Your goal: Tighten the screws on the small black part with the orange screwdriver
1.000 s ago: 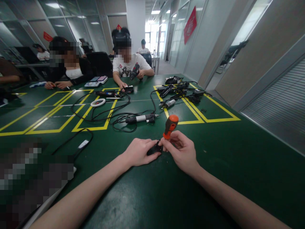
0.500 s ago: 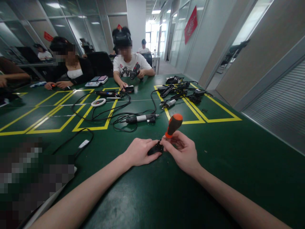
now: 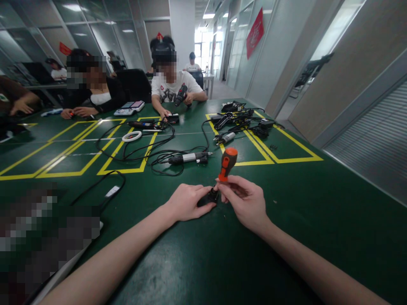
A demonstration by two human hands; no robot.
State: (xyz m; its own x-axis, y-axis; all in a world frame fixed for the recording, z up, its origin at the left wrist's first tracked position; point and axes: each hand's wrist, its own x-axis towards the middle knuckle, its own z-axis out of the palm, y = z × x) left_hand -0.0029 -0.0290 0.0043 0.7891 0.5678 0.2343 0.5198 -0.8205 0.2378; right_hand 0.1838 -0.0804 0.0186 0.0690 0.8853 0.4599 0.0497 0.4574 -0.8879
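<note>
Orange-black screwdriver [image 3: 227, 163] near-upright in R hand [image 3: 248, 202] grip; L hand [image 3: 186, 202] grip clamps black part [image 3: 211, 197].

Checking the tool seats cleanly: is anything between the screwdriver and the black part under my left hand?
Nothing visible. The right hand holds the screwdriver nearly upright, straight onto the black part, which the left hand pins to the table. The tip is hidden.

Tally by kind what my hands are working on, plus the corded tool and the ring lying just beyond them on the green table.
orange-handled screwdriver: 1, gripped by the right hand
small black part: 1, held by the left hand
corded power tool: 1
white ring: 1
Total: 4
</note>
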